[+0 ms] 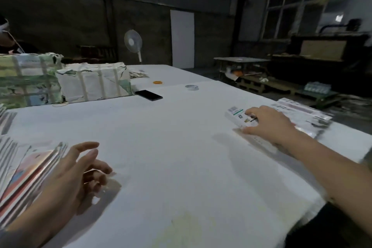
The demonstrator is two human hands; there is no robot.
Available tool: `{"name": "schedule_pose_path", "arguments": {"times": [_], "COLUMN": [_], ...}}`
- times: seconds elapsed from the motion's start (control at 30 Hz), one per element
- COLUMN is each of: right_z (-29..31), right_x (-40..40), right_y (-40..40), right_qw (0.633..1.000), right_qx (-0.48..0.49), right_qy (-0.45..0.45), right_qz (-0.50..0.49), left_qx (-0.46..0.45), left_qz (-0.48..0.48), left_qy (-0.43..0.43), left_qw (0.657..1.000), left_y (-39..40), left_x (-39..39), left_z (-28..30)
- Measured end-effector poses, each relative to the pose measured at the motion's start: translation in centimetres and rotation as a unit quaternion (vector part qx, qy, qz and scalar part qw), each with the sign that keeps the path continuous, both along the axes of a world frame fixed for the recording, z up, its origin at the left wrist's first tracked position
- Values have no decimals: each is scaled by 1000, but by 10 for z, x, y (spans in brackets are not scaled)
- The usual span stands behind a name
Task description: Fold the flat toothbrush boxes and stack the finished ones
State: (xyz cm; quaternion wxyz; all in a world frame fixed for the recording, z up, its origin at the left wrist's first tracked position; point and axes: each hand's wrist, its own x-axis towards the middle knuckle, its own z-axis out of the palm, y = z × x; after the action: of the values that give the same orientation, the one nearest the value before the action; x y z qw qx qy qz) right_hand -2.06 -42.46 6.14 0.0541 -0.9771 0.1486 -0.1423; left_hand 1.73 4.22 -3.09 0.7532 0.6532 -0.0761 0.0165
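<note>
A folded white toothbrush box (237,116) with a barcode and green print lies at the right of the white table (171,147). My right hand (267,125) grips it from above, thumb at its near end. Just beyond my right hand lies a row of finished boxes (302,112), blurred. At the near left a fanned pile of flat boxes (26,175) with pink and white print lies on the table. My left hand (80,169) hovers beside that pile with loosely curled fingers, holding nothing.
Two taped paper-wrapped bundles (92,82) stand at the far left of the table. A black phone (148,95), an orange ring (158,82) and a tape roll (191,87) lie further back. A person (6,34) is at the far left edge. The table's right edge drops off beside the finished boxes.
</note>
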Motion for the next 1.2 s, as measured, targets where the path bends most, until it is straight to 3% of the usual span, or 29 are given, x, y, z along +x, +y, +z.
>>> {"name": "schedule_pose_path", "arguments": {"times": [0.2, 0.27, 0.33, 0.53, 0.63, 0.67, 0.77, 0.87, 0.93, 0.97, 1.1, 1.2], "right_z": [-1, -1, 1, -8, -19, -22, -31, -37, -44, -49, -69, -71], "right_x": [-11, -7, 1, 21, 25, 25, 24, 26, 28, 28, 30, 34], "right_y": [-78, -79, -61, 62, 145, 174, 251, 310, 330, 334, 331, 328], "right_qw": [992, 978, 976, 992, 974, 964, 928, 896, 879, 877, 860, 848], "right_qx": [-75, -168, -192, -41, 91, 129, 211, 275, 309, 312, 328, 355], "right_qy": [54, 34, -18, -64, -66, -53, -7, 11, -1, -13, -73, -82], "right_qz": [-91, -122, -104, 96, 196, 225, 305, 350, 362, 366, 383, 384], "left_qx": [35, 51, 45, 69, 178, 241, 437, 642, 733, 755, 780, 787], "left_qz": [-16, -9, -1, 1, 24, 52, 140, 173, 189, 196, 213, 214], "left_qy": [12, -10, -9, 50, -19, -73, -187, -184, -127, -94, -19, -61], "left_qw": [999, 999, 999, 996, 984, 966, 868, 724, 641, 619, 587, 576], "left_y": [28, 36, 32, -5, -16, -18, -19, -5, 10, 17, 34, 32], "left_x": [11, 19, 14, -16, -36, -41, -42, -35, -31, -31, -29, -28], "left_z": [-17, -28, -28, 8, 25, 29, 38, 41, 38, 35, 30, 32]}}
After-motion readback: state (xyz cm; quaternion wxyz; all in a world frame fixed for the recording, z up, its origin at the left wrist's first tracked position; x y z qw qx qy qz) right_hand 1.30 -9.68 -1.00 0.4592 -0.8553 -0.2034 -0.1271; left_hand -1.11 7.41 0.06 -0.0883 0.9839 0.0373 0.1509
